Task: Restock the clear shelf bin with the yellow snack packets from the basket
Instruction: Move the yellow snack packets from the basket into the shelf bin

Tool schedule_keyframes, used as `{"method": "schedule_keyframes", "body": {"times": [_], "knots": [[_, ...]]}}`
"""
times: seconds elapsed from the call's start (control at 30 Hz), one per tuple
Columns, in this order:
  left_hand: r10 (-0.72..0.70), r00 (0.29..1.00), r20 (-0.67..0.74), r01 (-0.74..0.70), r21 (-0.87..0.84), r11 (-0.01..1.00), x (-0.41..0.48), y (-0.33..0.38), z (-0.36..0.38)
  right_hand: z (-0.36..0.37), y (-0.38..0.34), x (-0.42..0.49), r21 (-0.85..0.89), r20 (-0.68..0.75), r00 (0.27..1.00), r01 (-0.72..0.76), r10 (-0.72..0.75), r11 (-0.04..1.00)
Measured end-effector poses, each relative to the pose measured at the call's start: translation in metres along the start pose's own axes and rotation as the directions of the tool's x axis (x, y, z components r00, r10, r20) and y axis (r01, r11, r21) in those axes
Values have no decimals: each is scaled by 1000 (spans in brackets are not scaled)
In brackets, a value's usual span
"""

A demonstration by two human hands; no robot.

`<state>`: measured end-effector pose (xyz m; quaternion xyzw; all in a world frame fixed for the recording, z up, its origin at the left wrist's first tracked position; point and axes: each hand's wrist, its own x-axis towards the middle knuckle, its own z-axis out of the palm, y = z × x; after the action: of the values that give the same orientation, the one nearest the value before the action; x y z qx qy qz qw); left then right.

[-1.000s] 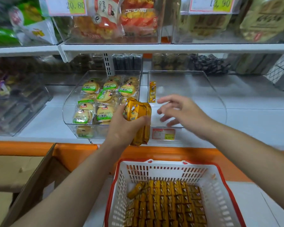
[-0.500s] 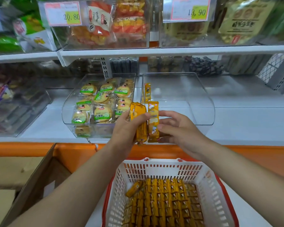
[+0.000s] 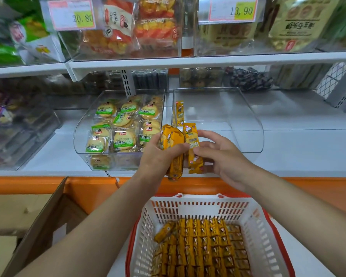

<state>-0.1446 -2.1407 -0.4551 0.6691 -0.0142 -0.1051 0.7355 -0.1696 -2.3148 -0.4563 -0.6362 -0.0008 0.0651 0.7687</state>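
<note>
A bundle of yellow snack packets (image 3: 173, 148) stood upright in the left hand (image 3: 158, 156), whose fingers and thumb were curled round its middle. Just to its right, the right hand (image 3: 224, 156) pinched a single packet (image 3: 193, 148) between thumb and fingers, and this packet's side touched the bundle. Both hands hung in front of the front left corner of the clear shelf bin (image 3: 248, 126), above the front edge of the white shelf (image 3: 300, 156) that carried it. Inside the bin, a lone packet (image 3: 179, 112) stood on end against the left wall.

Below the hands, a white basket (image 3: 256, 220) with a red rim held rows of packets (image 3: 200, 248) packed on edge, and one lay slantwise at its back left.

Just beside the clear shelf bin on the left stood a second clear bin (image 3: 78, 140) filled with round biscuits (image 3: 124, 124) in green-labelled wrappers. On the upper shelf, price tags read 20.80 (image 3: 73, 15) and 13.90 (image 3: 233, 10). An open cardboard box (image 3: 28, 216) sat at the lower left, under the orange shelf front.
</note>
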Motion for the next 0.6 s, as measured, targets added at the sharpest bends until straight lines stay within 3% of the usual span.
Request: {"method": "schedule_keyframes", "body": {"times": [0.17, 0.27, 0.37, 0.5, 0.6], "knots": [[49, 994, -100, -46, 34, 998, 3, 6, -8, -4, -5, 5, -52, -131, 991, 10, -17, 999], [126, 983, -135, -114, 90, 989, 2, 10, -13, -9, -8, 4, -161, -75, 996, 40, -52, 986], [152, 984, -96, -134, 171, 976, 1, 8, -13, -8, -9, 4, -234, -78, 991, 86, -106, 969], [144, 990, -9, -139, 219, 966, -1, 2, -7, -2, -12, 11, -163, -117, 976, 165, -185, 973], [151, 988, -29, -141, 225, 964, 1, 4, -9, -1, -19, 28, -223, -162, 955, 209, -247, 952]]}}
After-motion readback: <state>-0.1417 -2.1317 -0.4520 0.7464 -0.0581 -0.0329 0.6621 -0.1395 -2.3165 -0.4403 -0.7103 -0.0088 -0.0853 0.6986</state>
